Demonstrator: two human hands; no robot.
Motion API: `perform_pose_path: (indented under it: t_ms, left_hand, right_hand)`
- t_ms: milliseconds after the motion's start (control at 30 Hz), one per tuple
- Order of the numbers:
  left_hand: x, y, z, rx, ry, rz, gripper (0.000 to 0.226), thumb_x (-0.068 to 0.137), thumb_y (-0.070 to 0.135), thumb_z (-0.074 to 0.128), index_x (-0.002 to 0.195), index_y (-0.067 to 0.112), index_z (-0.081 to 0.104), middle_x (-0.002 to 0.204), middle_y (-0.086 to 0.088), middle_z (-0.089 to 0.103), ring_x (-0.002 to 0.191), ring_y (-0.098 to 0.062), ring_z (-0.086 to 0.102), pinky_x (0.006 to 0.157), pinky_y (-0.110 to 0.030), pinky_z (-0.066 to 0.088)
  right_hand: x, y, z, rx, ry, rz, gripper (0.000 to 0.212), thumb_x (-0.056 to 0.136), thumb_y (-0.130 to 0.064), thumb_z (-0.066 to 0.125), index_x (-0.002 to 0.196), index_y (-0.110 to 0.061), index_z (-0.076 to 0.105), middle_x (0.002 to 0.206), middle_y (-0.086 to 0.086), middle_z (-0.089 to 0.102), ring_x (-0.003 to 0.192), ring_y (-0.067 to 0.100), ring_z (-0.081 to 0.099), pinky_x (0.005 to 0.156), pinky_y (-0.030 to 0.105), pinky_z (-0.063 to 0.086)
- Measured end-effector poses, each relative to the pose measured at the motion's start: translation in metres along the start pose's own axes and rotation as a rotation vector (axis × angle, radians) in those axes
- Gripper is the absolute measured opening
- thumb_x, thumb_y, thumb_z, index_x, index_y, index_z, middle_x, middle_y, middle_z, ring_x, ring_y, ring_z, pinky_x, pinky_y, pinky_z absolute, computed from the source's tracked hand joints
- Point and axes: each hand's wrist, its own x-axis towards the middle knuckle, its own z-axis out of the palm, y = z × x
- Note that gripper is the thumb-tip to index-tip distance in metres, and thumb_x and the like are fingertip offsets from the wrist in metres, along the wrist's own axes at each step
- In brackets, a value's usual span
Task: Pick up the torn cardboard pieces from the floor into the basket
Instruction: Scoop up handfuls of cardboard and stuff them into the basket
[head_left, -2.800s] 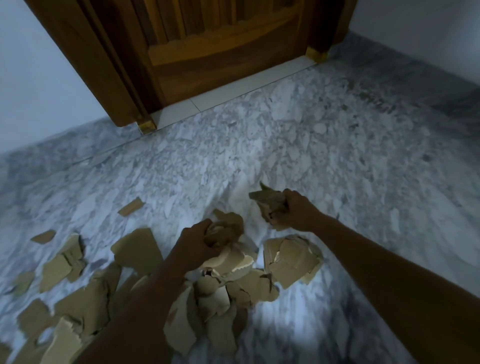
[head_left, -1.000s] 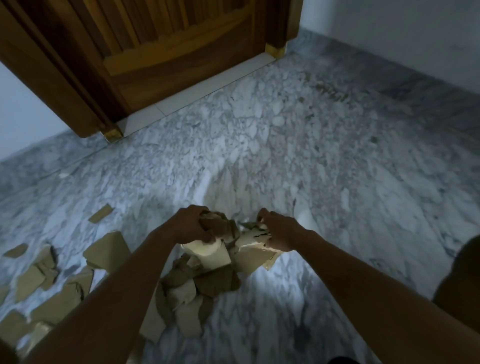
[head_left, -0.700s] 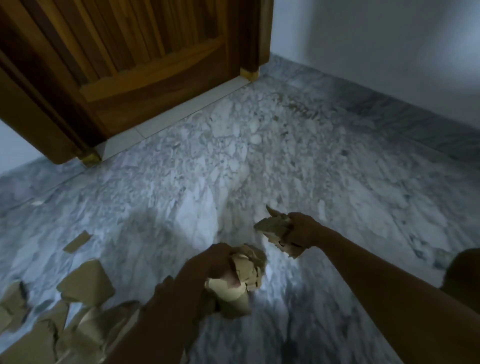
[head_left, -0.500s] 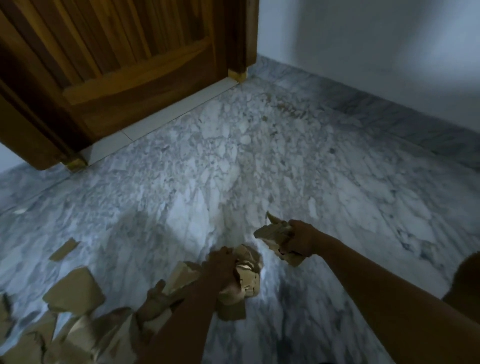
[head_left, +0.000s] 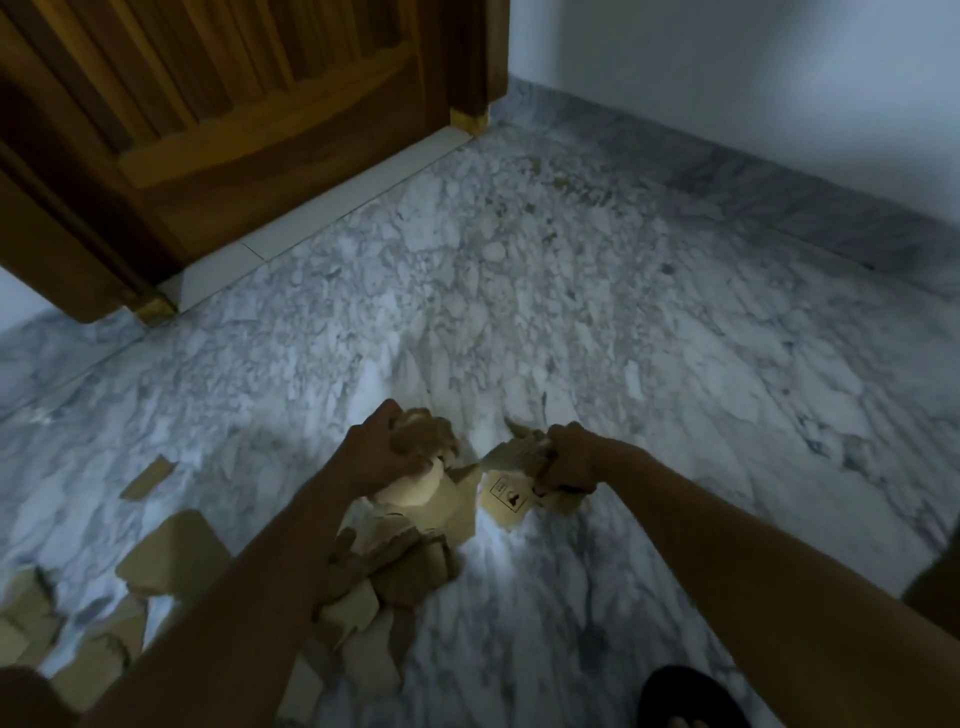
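Note:
My left hand (head_left: 382, 451) is closed on a bunch of torn brown cardboard pieces (head_left: 415, 509) in the lower middle of the view. My right hand (head_left: 569, 457) grips another clump of cardboard (head_left: 506, 491), one piece bearing small printed symbols. The two bunches hang close together just above the marble floor (head_left: 623, 322). More torn pieces (head_left: 171, 551) lie scattered on the floor at the lower left, partly hidden by my left forearm. One small scrap (head_left: 148, 475) lies apart to the left. No basket is in view.
A wooden door (head_left: 234, 119) and its frame stand at the upper left, with a pale threshold strip below. A white wall (head_left: 753, 67) with a marble skirting runs along the upper right. A dark sandal (head_left: 685, 696) shows at the bottom edge.
The view has swung to the right. My left hand rose with its bunch of cardboard and came up level with my right hand, which still holds its clump.

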Motion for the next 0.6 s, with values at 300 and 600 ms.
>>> perform_pose_path:
  t_ms: [300,600]
  left_hand:
    - [-0.024,-0.042,0.005,-0.046,-0.073,-0.073,0.08,0.06,0.038,0.088,0.121,0.026,0.038,0.099,-0.002,0.065,0.085,-0.019,0.065,0.065,-0.027,0.048]
    - [0.013,-0.006,0.039,0.19,-0.367,-0.038,0.051,0.053,0.029,0.091,0.092,0.028,0.06,0.101,0.003,0.062,0.095,-0.018,0.062,0.074,-0.03,0.049]
  right_hand:
    - [0.026,-0.026,0.066,-0.386,0.086,-0.183,0.077,0.078,-0.033,0.076,0.144,-0.019,0.039,0.149,0.006,0.025,0.136,0.036,0.032,0.107,0.053,0.036]
    - [0.033,0.002,0.003,-0.06,0.052,-0.164,0.072,0.069,-0.026,0.084,0.126,-0.019,0.039,0.123,0.013,0.05,0.104,0.035,0.061,0.084,0.046,0.055]
